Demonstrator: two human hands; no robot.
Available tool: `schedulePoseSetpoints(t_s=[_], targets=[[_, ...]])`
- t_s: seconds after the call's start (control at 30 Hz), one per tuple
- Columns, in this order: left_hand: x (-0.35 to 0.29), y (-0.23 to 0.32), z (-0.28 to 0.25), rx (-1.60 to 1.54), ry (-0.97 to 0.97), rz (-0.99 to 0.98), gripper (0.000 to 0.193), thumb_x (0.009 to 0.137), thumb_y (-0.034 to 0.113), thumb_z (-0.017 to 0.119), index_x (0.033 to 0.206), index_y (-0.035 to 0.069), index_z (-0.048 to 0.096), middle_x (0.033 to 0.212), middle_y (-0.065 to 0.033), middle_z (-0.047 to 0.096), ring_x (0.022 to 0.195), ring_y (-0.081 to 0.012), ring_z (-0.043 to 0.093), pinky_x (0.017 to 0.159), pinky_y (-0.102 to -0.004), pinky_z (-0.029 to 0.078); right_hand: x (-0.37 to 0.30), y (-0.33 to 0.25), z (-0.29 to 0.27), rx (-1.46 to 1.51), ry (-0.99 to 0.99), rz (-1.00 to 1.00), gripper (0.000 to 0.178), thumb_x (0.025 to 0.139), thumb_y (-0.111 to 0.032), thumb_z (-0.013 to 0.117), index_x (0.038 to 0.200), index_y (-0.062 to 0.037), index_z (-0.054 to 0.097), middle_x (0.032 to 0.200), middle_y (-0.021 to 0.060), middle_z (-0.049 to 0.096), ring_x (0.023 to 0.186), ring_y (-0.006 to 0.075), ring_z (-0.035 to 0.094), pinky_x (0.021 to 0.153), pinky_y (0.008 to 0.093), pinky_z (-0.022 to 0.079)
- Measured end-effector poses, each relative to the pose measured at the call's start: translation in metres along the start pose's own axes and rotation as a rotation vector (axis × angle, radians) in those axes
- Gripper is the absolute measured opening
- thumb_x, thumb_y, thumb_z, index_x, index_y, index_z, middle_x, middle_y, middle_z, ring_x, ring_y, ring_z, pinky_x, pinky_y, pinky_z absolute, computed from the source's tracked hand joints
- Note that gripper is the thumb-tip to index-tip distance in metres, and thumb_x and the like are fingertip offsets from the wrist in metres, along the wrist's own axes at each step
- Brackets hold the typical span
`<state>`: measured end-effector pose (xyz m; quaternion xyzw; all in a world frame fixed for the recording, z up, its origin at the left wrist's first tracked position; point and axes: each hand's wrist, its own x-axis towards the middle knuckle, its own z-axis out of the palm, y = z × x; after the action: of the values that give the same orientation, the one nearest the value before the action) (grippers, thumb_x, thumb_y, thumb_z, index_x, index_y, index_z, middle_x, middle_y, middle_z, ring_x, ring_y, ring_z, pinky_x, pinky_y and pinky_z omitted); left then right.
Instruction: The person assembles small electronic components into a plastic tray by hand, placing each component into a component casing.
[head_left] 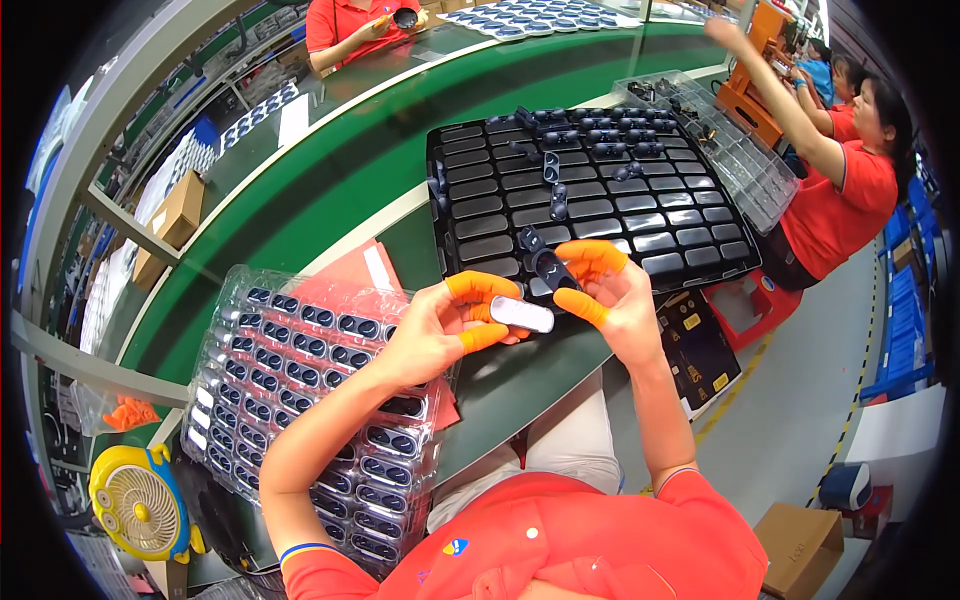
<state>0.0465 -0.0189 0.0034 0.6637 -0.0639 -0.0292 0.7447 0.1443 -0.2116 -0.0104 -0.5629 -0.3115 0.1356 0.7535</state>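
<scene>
Left hand (440, 325): orange-covered fingers closed on white oval piece (522, 314). Right hand (615, 295): fingers gripping dark piece (552, 270). Both pieces near black tray (490, 225). Red shirt (610, 540): small blue-yellow badge (456, 547). Black package (700, 355): gold print (721, 382).

Noted slanting yellowish lettering on the black carton (700, 356), with yellow square labels (692, 322) set near its ends. Located short dark characters on the side of the open cardboard box (795, 552) at lower right. Identified a blue-and-yellow emblem (456, 547) on the front of the wearer's red shirt (600, 535). Observed a pale-and-blue sticker (768, 283) on the red bin (737, 312). Detected a pale mark on the dark case (552, 272) in the right hand (626, 305), too small to read. Recorded yellow-and-black striping (856, 395) along the grey floor (790, 420).
</scene>
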Motion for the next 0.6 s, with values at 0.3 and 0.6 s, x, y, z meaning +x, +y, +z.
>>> schedulePoseSetpoints(t_s=[0.3,0.6], targets=[[0.000,-0.004,-0.003,0.026,-0.014,0.026,0.035,0.085,0.004,0.058,0.118,-0.001,0.049,0.110,-0.0133,0.058,0.097,-0.0221,0.059,0.077,-0.0326,0.052,-0.001,0.011,-0.004,0.120,0.009,0.043,0.025,0.076,0.003,0.066,0.099,0.0026,0.058,0.095,0.0079,0.059,0.079,0.0124,0.057,0.067,0.0228,0.045],[0.001,-0.007,-0.003,-0.019,-0.023,0.005,0.039,0.085,0.005,0.058,0.122,0.001,0.047,0.113,-0.0122,0.055,0.096,-0.0194,0.058,0.072,-0.0318,0.052,0.002,0.004,-0.011,0.122,-0.109,0.133,0.023,0.077,0.004,0.063,0.100,0.0019,0.059,0.094,0.0072,0.059,0.081,0.0125,0.056,0.066,0.0232,0.045]])
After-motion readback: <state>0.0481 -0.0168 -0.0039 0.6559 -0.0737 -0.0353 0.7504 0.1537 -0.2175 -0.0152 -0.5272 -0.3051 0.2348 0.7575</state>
